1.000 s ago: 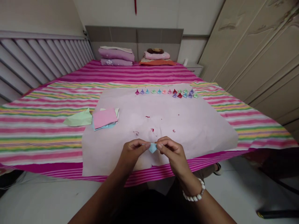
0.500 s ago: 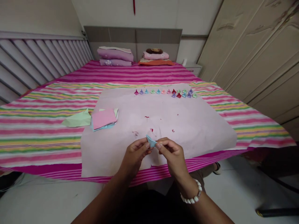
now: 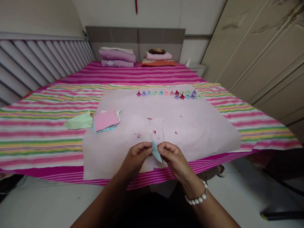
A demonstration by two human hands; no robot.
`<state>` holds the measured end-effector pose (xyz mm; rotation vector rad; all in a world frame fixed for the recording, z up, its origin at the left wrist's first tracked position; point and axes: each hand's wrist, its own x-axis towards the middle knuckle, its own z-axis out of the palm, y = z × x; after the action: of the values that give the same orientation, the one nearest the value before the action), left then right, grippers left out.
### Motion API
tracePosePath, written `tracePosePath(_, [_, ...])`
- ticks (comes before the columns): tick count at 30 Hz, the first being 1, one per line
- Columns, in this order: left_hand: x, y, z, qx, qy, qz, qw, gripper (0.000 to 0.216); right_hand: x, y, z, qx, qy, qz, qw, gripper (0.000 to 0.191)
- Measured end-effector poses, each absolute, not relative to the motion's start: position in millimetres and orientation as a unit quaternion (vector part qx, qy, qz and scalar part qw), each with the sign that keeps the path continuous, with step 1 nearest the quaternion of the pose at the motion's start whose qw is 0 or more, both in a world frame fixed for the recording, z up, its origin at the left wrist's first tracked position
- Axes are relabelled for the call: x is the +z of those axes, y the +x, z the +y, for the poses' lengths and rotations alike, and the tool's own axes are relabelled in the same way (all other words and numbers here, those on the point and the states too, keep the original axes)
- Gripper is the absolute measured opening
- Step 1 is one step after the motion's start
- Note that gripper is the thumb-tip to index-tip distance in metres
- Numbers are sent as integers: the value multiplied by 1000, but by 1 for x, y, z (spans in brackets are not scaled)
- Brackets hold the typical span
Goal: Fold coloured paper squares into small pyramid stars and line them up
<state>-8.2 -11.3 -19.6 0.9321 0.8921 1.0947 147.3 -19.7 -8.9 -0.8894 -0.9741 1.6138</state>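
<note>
A small blue paper [image 3: 156, 151] is being pinched between both hands just above the near edge of the pink sheet [image 3: 201, 133], seemingly so that its folds are being held taut and in view. It is being gripped from one side by the left hand [image 3: 136, 156] and from the other by the right hand [image 3: 174, 160], with fingertips closed on it and wrists angled inward. Spare squares [image 3: 106, 120] are lying at the left and folded pieces [image 3: 168, 94] are lined up along the far edge, likely for room.
</note>
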Motion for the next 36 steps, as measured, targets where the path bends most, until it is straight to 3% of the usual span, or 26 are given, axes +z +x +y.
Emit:
tracePosePath(11, [-22,-10,-8,492,415,398,654,21,-14,151,-15,648,-390,-418,504,22])
tracePosePath(20, [-20,0,-12,487,519,475,518,17,-21,147,-14,508,-469,-499,523,14])
tracePosePath(26, [-20,10,-17,469,627,505,362,23,-26,145,-16,413,-494,-558,524,5])
tracePosePath(32, [-28,9,-15,457,656,497,338,28,-29,144,-15,390,-480,-561,550,10])
tracePosePath(36, [-29,7,-16,446,669,488,338,19,-29,143,-13,399,-470,-532,580,9])
